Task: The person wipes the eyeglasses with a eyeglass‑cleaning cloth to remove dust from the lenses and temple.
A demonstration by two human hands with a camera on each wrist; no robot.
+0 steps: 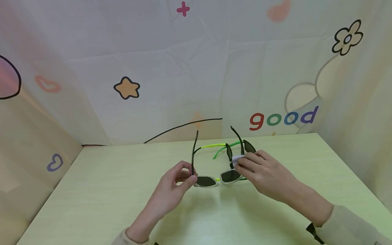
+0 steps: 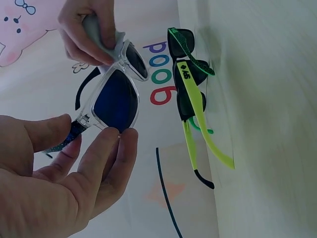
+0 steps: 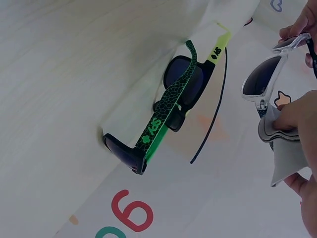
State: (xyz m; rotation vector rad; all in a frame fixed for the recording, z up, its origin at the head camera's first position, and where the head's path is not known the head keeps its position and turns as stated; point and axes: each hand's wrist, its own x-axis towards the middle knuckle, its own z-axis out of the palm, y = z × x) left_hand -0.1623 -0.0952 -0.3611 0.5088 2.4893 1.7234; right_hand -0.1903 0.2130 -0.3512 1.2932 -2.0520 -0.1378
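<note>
Held up over the table is a pair of sunglasses [image 1: 206,181] with a clear frame, dark lenses and dark temples. My left hand [image 1: 173,187] pinches it by the corner where one temple joins the frame; in the left wrist view, fingertips rest along the lower lens edge. At the other end, my right hand [image 1: 269,172] grips a folded light grey cloth [image 3: 287,158]. The cloth wraps over the hinge and the start of that temple. Both temples are unfolded and point away from me. In the left wrist view the clear frame [image 2: 99,106] faces the camera.
Behind the held pair, sunglasses with yellow temples [image 2: 193,99] and sunglasses with green crackle-patterned temples [image 3: 166,109] stand close together on the pale table [image 1: 107,194]. A printed curtain [image 1: 196,75] hangs along the table's back edge and sides.
</note>
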